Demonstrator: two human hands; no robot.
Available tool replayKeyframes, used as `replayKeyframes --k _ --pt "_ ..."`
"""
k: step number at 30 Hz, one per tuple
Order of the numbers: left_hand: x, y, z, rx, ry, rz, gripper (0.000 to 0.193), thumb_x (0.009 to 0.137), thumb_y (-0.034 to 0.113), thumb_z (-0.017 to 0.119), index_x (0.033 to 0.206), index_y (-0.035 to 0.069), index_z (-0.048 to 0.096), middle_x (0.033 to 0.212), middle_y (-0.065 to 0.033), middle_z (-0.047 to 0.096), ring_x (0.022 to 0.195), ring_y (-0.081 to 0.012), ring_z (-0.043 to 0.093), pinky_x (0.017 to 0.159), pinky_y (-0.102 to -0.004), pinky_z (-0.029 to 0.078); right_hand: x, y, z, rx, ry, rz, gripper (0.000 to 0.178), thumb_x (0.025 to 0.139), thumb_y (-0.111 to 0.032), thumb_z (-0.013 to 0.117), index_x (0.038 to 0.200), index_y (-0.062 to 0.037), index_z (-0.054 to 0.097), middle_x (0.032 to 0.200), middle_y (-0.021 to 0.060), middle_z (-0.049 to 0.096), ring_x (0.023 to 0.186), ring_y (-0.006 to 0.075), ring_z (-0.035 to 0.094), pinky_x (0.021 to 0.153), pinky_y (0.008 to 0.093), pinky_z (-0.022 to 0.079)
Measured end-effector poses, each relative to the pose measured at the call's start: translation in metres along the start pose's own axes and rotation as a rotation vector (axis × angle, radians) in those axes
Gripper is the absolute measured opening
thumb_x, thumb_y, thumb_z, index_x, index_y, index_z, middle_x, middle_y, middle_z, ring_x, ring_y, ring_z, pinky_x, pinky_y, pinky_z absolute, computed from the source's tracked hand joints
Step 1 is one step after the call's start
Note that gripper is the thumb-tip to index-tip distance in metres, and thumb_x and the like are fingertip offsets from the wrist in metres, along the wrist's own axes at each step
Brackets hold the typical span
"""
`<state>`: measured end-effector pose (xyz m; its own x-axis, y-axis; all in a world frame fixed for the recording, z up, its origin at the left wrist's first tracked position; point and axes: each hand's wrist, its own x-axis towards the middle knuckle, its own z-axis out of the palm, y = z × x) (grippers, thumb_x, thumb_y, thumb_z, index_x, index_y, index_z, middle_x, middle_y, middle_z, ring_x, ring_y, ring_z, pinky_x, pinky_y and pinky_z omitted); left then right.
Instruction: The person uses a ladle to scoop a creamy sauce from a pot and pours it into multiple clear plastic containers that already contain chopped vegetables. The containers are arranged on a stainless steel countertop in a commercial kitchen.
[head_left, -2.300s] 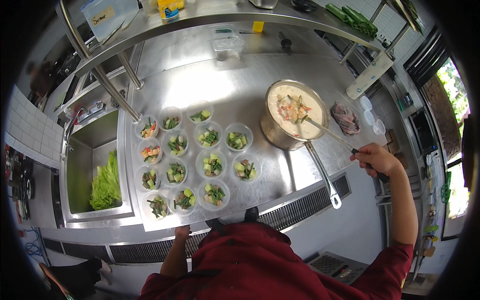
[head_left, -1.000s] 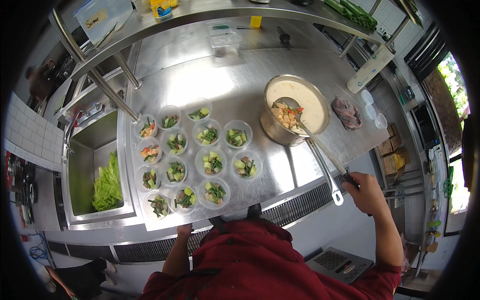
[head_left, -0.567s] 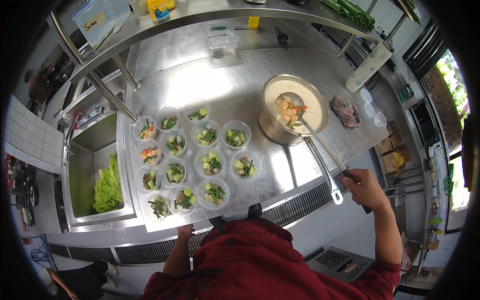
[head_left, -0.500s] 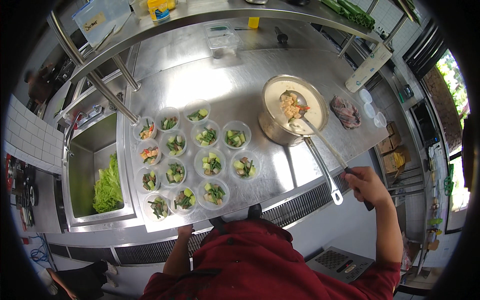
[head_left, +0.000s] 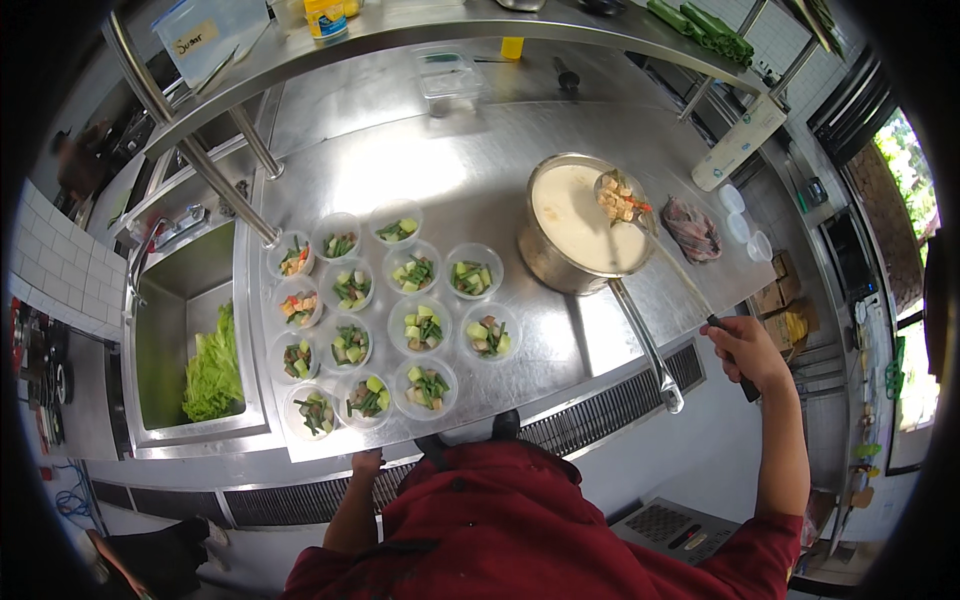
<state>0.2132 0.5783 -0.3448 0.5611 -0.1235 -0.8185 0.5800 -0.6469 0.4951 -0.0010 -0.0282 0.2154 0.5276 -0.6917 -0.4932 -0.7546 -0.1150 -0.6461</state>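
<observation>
Ladle (head_left: 681, 275) slants forward-left from right hand (head_left: 752, 352).

The premises present as a commercial kitchen: steel counter (head_left: 570, 130), overhead shelf (head_left: 430, 28), tiled wall (head_left: 55, 260), sink (head_left: 165, 330) containing lettuce (head_left: 213, 368), pot (head_left: 550, 266) of creamy liquid (head_left: 568, 220), and 14 clear cups (head_left: 448, 336) holding cut food (head_left: 424, 327).

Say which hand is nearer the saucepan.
Right: the right hand grips the ladle, to the near right of the saucepan; the left hand is farther, left of it, by the counter edge.
</observation>
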Motion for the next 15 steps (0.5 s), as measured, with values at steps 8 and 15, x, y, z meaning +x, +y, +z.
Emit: replayKeyframes --k 8,15 --pt "0.06 -0.069 -0.009 0.198 0.001 0.309 0.05 0.084 0.022 0.075 0.13 0.012 0.059 0.125 -0.0137 0.065 0.113 -0.0335 0.066 0.09 -0.0481 0.055 -0.006 -0.018 -0.006 -0.068 -0.038 -0.04 0.023 0.097 -0.019 0.067 0.098 0.0033 0.069 0.066 0.0001 0.052 0.04 0.009 0.045 0.038 0.0279 0.033" --pt "-0.003 -0.003 0.002 0.697 0.059 0.39 0.046 0.09 0.03 0.062 0.132 0.013 0.062 0.127 -0.0191 0.067 0.115 -0.0408 0.065 0.095 -0.0502 0.054 -0.025 -0.069 0.034 -0.107 -0.189 -0.089 0.019 0.096 -0.007 0.061 0.109 0.0055 0.067 0.063 0.0012 0.052 0.037 0.0083 0.044 0.035 0.0257 0.031"
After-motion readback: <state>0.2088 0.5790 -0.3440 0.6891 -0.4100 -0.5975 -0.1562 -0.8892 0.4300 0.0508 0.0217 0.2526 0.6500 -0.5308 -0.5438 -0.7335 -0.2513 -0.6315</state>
